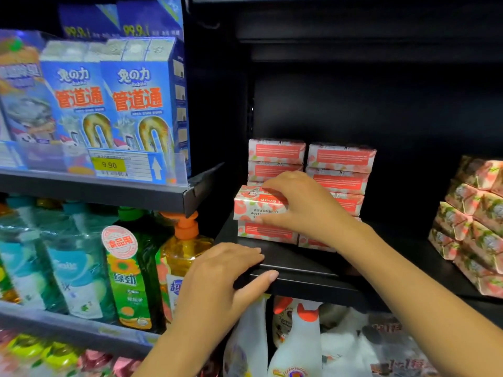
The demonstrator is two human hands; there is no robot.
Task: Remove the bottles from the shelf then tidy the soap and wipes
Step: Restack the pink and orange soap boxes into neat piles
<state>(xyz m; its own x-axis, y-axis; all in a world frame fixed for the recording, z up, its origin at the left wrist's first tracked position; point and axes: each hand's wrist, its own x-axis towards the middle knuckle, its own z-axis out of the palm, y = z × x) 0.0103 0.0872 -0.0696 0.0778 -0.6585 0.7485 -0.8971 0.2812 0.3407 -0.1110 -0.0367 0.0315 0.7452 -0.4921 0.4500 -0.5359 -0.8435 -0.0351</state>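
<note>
- The shelf (299,270) looks like black painted metal, matt on top, with a faint sheen along its front lip.
- The soap box (253,206) is smooth printed paper, lightly glossy.
- The stacked soap boxes (340,159) have the same smooth paper wrap.
- The wrapped packs (476,213) have creased, shiny wrapping.
- The blue cartons (136,104) are glossy printed card.
- The green bottle (130,276) and pump bottle (187,248) are glossy, see-through plastic.
- The price strip (122,164) is clear, shiny plastic.

Dim dark shelving, bright left products, blurred edges.

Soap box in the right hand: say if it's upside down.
Upside down: the soap box in the right hand shows inverted lettering.
</note>
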